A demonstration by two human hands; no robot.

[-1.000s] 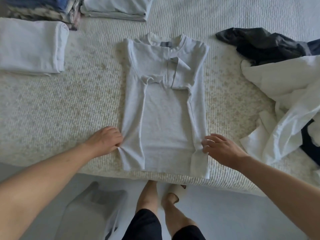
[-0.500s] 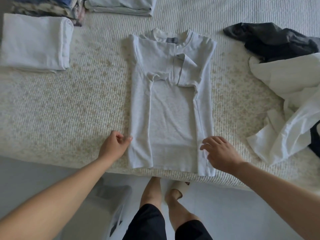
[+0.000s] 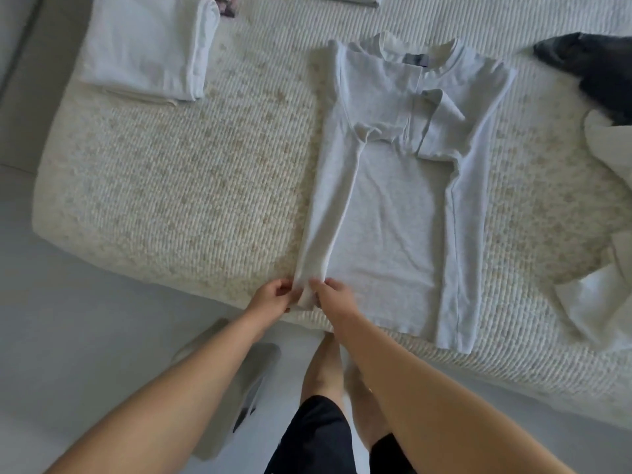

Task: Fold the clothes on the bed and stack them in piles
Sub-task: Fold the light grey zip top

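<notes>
One grey T-shirt (image 3: 393, 200) lies flat mid-bed, sides folded in, collar away from the person. Two hands at its near left corner: left hand (image 3: 270, 299) and right hand (image 3: 333, 297) each pinch the folded hem. One folded white pile (image 3: 147, 46) far left; one dark garment (image 3: 591, 73) and one white garment (image 3: 602, 302) right. Bed (image 3: 171, 186) has a cream ribbed cover; pale floor (image 3: 68, 319) below.

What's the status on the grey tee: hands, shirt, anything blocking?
Left hand and right hand both pinch the grey tee at its lower-left hem corner. Sides folded in, lying flat. Nothing on it.
</notes>
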